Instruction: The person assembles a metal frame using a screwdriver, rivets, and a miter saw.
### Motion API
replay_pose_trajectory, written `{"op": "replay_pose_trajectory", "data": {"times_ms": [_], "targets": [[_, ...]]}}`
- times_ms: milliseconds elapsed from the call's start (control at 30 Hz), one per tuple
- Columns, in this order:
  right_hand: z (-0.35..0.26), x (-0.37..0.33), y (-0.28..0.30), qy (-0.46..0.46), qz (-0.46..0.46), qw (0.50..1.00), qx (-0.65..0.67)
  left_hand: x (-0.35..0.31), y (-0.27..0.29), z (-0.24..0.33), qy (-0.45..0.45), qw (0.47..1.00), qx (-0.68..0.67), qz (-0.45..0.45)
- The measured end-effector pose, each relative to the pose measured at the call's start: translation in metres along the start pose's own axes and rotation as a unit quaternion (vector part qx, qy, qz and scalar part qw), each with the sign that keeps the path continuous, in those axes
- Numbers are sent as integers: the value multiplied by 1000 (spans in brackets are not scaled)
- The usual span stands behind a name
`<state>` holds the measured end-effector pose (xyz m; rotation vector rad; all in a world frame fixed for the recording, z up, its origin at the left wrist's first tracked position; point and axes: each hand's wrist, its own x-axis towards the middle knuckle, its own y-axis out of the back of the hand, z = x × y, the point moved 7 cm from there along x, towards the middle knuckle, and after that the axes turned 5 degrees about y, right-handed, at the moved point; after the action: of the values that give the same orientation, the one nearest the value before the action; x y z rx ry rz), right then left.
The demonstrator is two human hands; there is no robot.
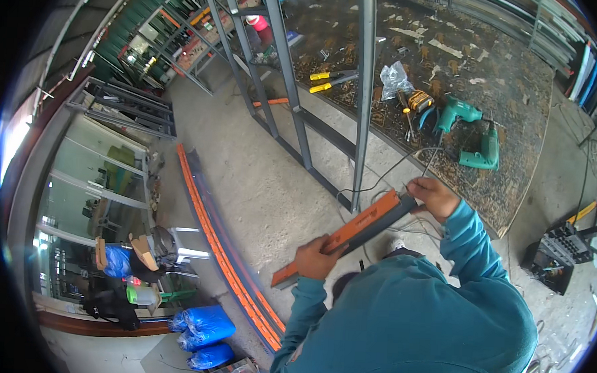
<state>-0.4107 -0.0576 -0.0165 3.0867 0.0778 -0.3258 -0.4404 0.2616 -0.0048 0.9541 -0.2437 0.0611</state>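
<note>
A short length of dark grey metal profile (374,228) with orange protective film (362,220) along its upper face is held slantwise in front of my body. My left hand (317,257) is closed round it toward its near left end. At the far right end my right hand (434,198) is closed, fingers pinching the tip of the profile; whether they also hold a bit of film I cannot make out. A thin dark cable (386,171) runs just beyond that end.
A grey metal frame (364,109) stands upright ahead. On the worn worktable (514,122) lie green power drills (481,152), yellow-handled cutters (326,86) and a tape measure (421,100). Long orange-filmed profiles (210,232) lie on the left floor, near blue wrapped bundles (206,326). A toolbox (549,264) stands right.
</note>
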Motion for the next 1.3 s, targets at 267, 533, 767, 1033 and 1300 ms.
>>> {"op": "replay_pose_trajectory", "data": {"times_ms": [267, 533, 767, 1033, 1300], "targets": [[-76, 129, 0, 203, 96, 933, -280, 173, -34, -53, -38, 996, -68, -46], [-43, 245, -53, 108, 275, 867, -400, 351, -65, -123, -208, 973, -15, -101], [-60, 281, -104, 28, 351, 883, -310, 478, -68, -151, -232, 920, 9, -315], [-92, 301, -123, 86, 300, 920, -236, 530, -124, -192, -162, 771, -25, -615], [-178, 330, -115, 357, 126, 850, -367, 493, -157, -217, 117, 519, -288, -796]]}}
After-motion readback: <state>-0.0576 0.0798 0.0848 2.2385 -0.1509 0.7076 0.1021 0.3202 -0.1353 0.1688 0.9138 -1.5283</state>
